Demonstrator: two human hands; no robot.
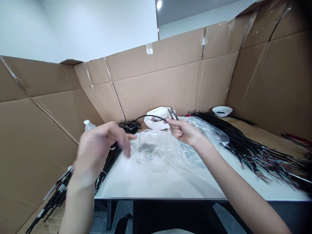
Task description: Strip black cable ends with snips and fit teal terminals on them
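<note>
My right hand (182, 130) is closed on a pair of thread snips (173, 113), whose blades point up and away. Between the same fingers it pinches the end of a thin black cable (152, 115), which arcs over from the left. My left hand (107, 138) is blurred, its fingers apart, with nothing visible in it. It hangs above the left bundle of black cables (113, 152), which has white-marked ends and partly hides behind it. Crumpled clear plastic bags (156, 149) lie on the table between and below my hands.
A white bag (156, 123) with an open mouth stands at the back. To the right are a large bundle of black cables (234, 136) with stripped coloured wires and a white bowl (222, 111). A capped bottle (88, 124) stands left. Cardboard walls (158, 84) surround the white table (161, 185).
</note>
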